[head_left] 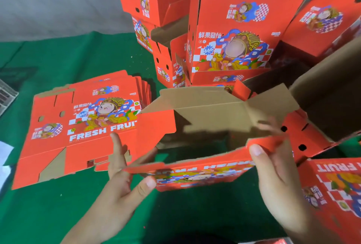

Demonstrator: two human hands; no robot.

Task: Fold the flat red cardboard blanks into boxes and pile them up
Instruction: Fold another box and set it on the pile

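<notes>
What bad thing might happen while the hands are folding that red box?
The half-opened box is held only by its near wall, left hand at one end, right hand at the other, so it might sag or crease. The pile of folded boxes behind looks uneven and might topple if bumped.

The fingers of the right hand (273, 157) blur where they reach over the near wall of the half-folded box (205, 167), so how they lie there cannot be told. The printing on that wall is smeared and unreadable. The left hand (125, 169) covers the near right corner of the stack of flat blanks (78, 124), and the half-folded box cuts off the last letters of the stack's "FRESH FRUIT". The folded boxes (234, 32) piled behind run past the top and right edges. At the left edge, a grey ribbed object (6, 97) and something white (4, 155) are cropped beyond recognition.
</notes>
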